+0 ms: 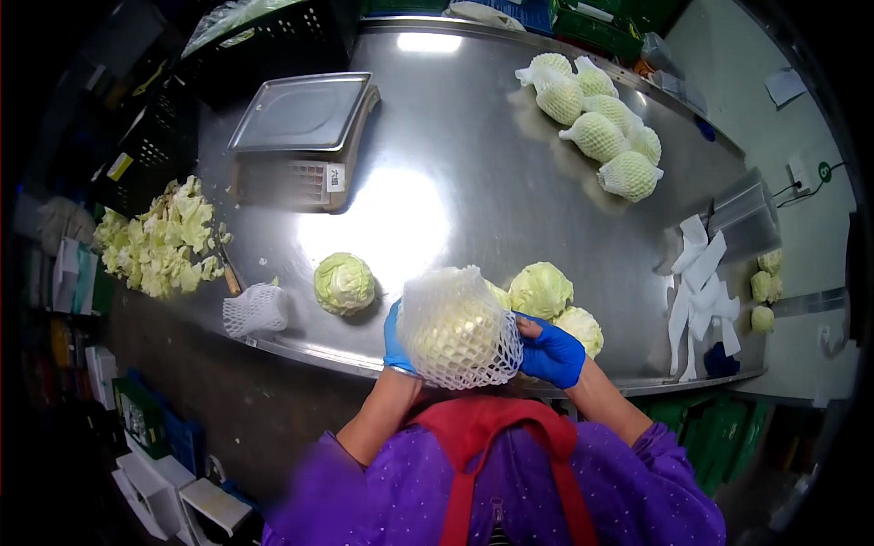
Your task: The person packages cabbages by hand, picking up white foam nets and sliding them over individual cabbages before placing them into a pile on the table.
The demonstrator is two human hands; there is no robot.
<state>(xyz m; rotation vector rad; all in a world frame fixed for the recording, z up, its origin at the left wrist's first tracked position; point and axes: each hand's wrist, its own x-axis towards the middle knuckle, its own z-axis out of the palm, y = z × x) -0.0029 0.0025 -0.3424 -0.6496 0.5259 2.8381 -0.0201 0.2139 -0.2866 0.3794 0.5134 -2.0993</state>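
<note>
A pale cabbage in a white foam net (460, 332) is held between my two hands at the table's front edge. My left hand (397, 340), in a blue glove, grips its left side, most of the fingers hidden behind the net. On the right side, my right hand (553, 353) pinches the net's edge; a fingertip and thumb show bare through the glove. Just beyond my right hand lie bare cabbages (542, 290), partly covered by the held one. Another bare cabbage (344, 283) sits to the left, near a loose foam net (256, 310).
A weighing scale (300, 114) stands at the back left. Trimmed leaves (164, 238) are heaped by a knife handle (232, 280). Several netted cabbages (596, 135) lie at the back right. White foam nets (699, 287) pile up on the right. Black crates (273, 50) border the steel table (455, 136).
</note>
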